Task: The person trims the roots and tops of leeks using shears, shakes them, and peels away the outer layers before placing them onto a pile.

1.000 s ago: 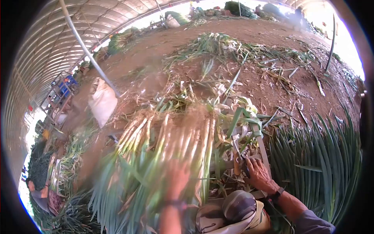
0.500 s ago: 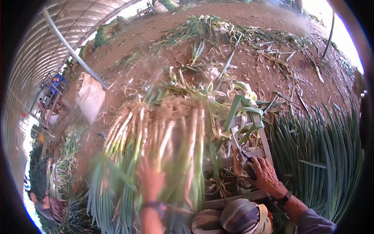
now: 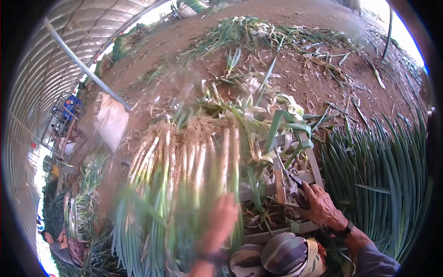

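Leeks [image 3: 200,159] with brown roots and white stems lie side by side at the centre, their green tops toward me. Over their green part, on the right side of the bundle, is my left hand [image 3: 224,213], blurred by motion; its fingers cannot be made out. My right hand [image 3: 320,205] is wrapped round dark-handled shears [image 3: 297,187] beside a wooden-framed rack [image 3: 314,161]. A tool with a wooden handle [image 3: 279,184] is next to the shears. A folded green leaf [image 3: 276,127] hangs over the rack's top.
Dark green leaves [image 3: 378,184] stand densely on the right. A pale sack [image 3: 112,121] sits by a slanting metal pole [image 3: 83,62]. Leaf scraps [image 3: 249,32] cover the soil ahead. Another person [image 3: 64,249] is at the lower left.
My left hand has moved right across the leeks, from their middle to the right side. My right hand stays near the rack, still round the shears. The view has shifted slightly.
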A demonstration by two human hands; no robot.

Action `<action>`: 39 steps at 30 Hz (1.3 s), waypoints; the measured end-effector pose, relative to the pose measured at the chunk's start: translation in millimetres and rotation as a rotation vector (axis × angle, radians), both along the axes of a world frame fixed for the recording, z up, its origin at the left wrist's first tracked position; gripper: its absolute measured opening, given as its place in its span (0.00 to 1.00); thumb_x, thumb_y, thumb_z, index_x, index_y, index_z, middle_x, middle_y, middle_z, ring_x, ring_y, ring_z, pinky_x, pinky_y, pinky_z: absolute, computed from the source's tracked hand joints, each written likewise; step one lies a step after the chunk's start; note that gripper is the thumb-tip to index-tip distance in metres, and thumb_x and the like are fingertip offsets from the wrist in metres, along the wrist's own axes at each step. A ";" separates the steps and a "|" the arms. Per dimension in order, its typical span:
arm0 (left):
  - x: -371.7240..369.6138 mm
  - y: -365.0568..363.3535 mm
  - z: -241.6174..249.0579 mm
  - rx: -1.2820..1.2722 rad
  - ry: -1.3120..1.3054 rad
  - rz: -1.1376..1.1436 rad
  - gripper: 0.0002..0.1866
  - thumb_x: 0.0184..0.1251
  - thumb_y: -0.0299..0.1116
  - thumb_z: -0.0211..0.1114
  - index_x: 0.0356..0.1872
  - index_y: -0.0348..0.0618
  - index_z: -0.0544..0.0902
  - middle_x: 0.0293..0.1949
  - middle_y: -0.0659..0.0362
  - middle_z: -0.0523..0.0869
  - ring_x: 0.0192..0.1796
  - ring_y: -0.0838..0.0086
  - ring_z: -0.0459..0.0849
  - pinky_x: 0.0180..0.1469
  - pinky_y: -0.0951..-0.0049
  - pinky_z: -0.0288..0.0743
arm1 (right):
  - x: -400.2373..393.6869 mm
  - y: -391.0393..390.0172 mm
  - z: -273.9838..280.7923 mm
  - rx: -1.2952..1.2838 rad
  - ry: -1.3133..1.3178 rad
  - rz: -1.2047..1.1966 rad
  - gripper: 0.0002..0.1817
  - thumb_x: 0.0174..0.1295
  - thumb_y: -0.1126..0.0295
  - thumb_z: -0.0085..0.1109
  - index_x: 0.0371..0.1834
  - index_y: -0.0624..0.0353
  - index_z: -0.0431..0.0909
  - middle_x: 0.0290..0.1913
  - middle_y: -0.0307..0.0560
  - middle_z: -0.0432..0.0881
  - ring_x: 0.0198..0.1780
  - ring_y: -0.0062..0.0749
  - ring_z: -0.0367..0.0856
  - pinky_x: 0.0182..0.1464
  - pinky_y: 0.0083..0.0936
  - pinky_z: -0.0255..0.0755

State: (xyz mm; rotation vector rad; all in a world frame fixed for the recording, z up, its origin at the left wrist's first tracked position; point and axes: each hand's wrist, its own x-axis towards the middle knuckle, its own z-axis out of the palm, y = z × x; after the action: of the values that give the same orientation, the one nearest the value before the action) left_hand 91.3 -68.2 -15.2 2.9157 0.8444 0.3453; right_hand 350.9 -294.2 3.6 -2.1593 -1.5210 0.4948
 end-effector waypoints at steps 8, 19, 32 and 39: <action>12.0 -23.1 -13.1 -0.181 0.232 0.204 0.20 0.68 0.41 0.67 0.51 0.36 0.75 0.48 0.43 0.82 0.49 0.51 0.85 0.50 0.51 0.80 | -15.8 14.5 46.0 -0.077 0.340 0.227 0.45 0.55 0.50 0.72 0.70 0.67 0.67 0.47 0.67 0.81 0.46 0.63 0.84 0.49 0.46 0.78; -6.4 -17.0 -33.7 -0.276 -0.015 0.261 0.26 0.68 0.37 0.66 0.63 0.34 0.74 0.53 0.46 0.80 0.49 0.55 0.86 0.50 0.55 0.81 | -31.5 31.0 37.1 -0.068 0.397 0.422 0.38 0.58 0.50 0.71 0.62 0.69 0.73 0.42 0.66 0.83 0.44 0.62 0.83 0.46 0.47 0.75; 7.2 -17.5 -29.1 -0.275 0.099 0.247 0.24 0.71 0.39 0.64 0.57 0.28 0.74 0.49 0.42 0.76 0.38 0.58 0.84 0.39 0.59 0.83 | -34.2 37.1 34.2 -0.022 0.357 0.432 0.32 0.58 0.53 0.70 0.57 0.66 0.75 0.39 0.62 0.83 0.41 0.63 0.83 0.43 0.47 0.76; 9.9 -16.4 -30.8 -0.246 0.095 0.258 0.23 0.68 0.41 0.67 0.52 0.30 0.74 0.47 0.41 0.77 0.39 0.53 0.85 0.39 0.57 0.81 | -28.8 39.7 41.7 -0.077 0.351 0.461 0.33 0.57 0.54 0.70 0.57 0.67 0.72 0.40 0.63 0.83 0.42 0.64 0.83 0.44 0.48 0.77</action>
State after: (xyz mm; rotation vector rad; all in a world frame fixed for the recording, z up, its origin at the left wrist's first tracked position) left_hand 101.2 -84.6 -46.0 2.6189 1.1886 0.1090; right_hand 322.1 -254.5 45.3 -1.6468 -1.8065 1.0378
